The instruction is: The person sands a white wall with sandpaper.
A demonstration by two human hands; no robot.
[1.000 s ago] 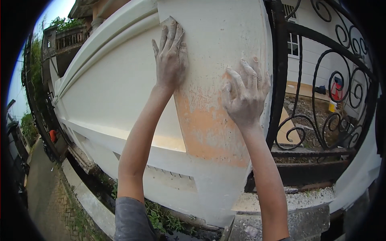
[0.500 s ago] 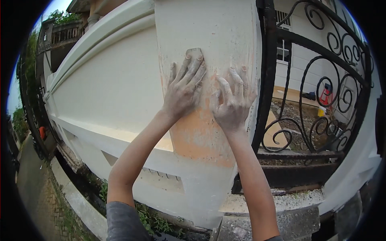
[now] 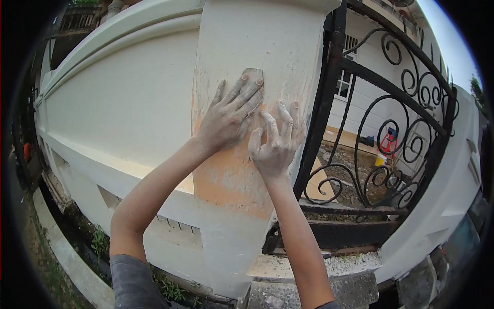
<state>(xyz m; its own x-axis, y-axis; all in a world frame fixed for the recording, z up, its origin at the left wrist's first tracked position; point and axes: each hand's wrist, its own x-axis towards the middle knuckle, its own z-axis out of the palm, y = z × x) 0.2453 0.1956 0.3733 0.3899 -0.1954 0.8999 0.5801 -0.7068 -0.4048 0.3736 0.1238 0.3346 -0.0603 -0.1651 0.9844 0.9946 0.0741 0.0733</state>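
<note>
My left hand (image 3: 226, 117) lies flat against the pale pillar (image 3: 236, 36), fingers stretched upward. Under its fingertips is a thin grey piece (image 3: 253, 71) with clipped corners, which looks like sandpaper; most of it is hidden by the fingers. My right hand (image 3: 278, 147) rests near the pillar's right edge, its fingers spread and slightly bent, with nothing visible in it. White dust coats both hands. Around and below them the pillar's surface is worn, and an orange patch (image 3: 226, 177) shows through the white paint.
Right of the pillar stands a black iron gate (image 3: 393, 80) with scrollwork. A white wall (image 3: 134, 98) with a ledge runs to the left. Below are a drain with green weeds (image 3: 167, 288) and a stone block (image 3: 329, 293). Behind the gate are a red object (image 3: 388, 141) and a yellow container (image 3: 380, 160).
The view has turned right, so the pillar and gate sit farther left. My right hand has slid slightly down the pillar. My left hand stays pressed over the grey piece.
</note>
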